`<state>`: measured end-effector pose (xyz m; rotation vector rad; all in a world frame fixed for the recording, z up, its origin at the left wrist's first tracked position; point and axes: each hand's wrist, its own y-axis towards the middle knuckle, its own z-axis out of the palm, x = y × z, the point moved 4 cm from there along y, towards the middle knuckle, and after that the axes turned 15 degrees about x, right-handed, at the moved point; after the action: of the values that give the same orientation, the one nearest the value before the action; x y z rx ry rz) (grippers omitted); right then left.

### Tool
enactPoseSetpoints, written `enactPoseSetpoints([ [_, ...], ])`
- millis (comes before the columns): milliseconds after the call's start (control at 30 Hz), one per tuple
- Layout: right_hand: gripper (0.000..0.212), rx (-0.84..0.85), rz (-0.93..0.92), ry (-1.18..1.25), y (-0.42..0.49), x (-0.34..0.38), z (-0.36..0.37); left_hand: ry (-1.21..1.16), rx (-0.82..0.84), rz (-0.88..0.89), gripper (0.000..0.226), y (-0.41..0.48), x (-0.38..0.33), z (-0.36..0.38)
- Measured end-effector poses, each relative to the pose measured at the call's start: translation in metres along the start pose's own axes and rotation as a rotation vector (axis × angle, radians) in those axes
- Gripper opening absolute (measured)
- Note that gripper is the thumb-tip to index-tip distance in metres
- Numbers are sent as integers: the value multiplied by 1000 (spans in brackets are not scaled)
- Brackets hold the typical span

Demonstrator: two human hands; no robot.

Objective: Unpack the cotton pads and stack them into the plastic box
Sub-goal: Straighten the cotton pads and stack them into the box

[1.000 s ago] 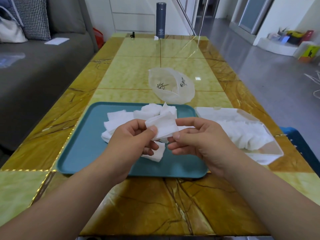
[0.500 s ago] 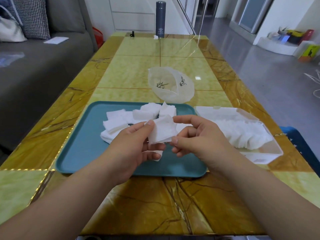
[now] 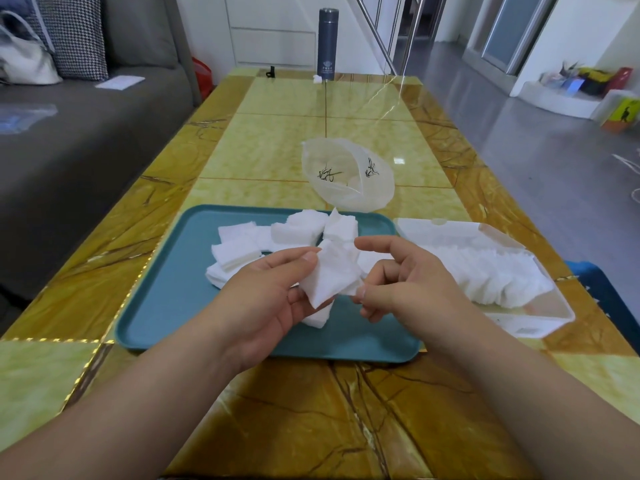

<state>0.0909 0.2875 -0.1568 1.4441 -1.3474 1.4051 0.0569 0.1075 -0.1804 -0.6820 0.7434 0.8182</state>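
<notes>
My left hand (image 3: 273,292) grips a small bunch of white cotton pads (image 3: 330,277) above the teal tray (image 3: 166,306), thumb on top and fingers underneath. My right hand (image 3: 405,285) is at the bunch's right corner, which its thumb and curled middle finger pinch, while the index finger points left above the pads without touching them. More loose cotton pads (image 3: 263,242) lie in a heap on the tray's far half. The clear plastic box (image 3: 540,320) stands right of the tray, lid open, with a row of pads (image 3: 491,271) inside.
The empty translucent pad bag (image 3: 346,174) lies beyond the tray. A dark flask (image 3: 327,43) stands at the table's far end. A grey sofa (image 3: 69,133) runs along the left, and a blue stool (image 3: 609,292) sits by the table's right edge.
Both hands have drawn the bunch of pads slightly nearer and lower. My right index finger has lifted off the top of the pads and now points above them.
</notes>
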Motion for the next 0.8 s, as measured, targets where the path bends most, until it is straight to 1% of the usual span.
enactPoseSetpoints([
  [167,56,-14,6,7,-4,-2,-3,80,-44,4,22,1,3,-2],
  [267,50,-40,11,-15,-6,-3,-4,134,-38,-6,19,0,5,-1],
  [400,32,-85,58,23,-7,-5,-4,166,-25,9,17,-1,3,0],
  [500,8,-82,116,98,-9,-4,-2,176,-13,17,17,-2,3,1],
  [533,7,-74,132,95,-10,-4,-2,181,-5,12,18,-2,3,2],
  [567,11,-68,146,79,-10,-4,-1,181,-2,5,18,-1,4,2],
  [700,17,-74,168,-4,-9,-2,0,135,-25,-13,9,0,4,1],
  [800,19,-76,169,-59,-9,-1,0,117,-42,-20,10,3,4,0],
])
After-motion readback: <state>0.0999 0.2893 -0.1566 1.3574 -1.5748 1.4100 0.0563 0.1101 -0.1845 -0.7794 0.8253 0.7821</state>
